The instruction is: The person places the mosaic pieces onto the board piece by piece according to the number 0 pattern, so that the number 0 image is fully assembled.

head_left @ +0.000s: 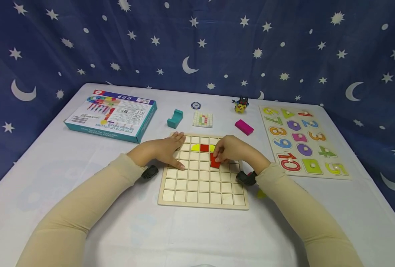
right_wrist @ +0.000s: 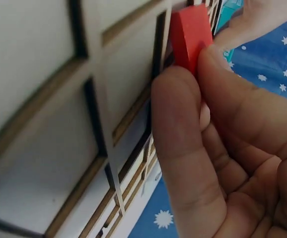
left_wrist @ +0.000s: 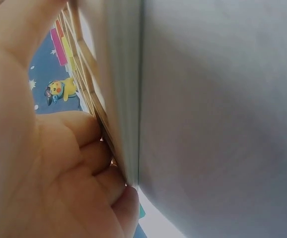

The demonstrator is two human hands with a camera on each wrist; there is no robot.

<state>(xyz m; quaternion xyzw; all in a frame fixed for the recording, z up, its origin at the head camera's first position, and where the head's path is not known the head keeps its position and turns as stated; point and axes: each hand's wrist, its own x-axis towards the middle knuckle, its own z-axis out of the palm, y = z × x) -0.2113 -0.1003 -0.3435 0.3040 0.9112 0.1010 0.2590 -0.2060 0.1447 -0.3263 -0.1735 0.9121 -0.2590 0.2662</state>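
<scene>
The left hand (head_left: 162,151) lies flat, fingers spread, steadying the grid board (head_left: 203,202) while the right hand (head_left: 232,150) pinches a red block (head_left: 215,163) over its cells.

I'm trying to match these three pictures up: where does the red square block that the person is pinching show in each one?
Head: the red square block lies mid-picture, under the right hand, on the wooden grid board.
Left wrist: not in it.
Right wrist: the block is at top centre, pinched between fingertips.
Shared landmark: the grid board, also edge-on in the left wrist view.

White table (head_left: 84,207), wooden grid board (head_left: 202,198), number puzzle (head_left: 317,167), box (head_left: 112,115)
</scene>
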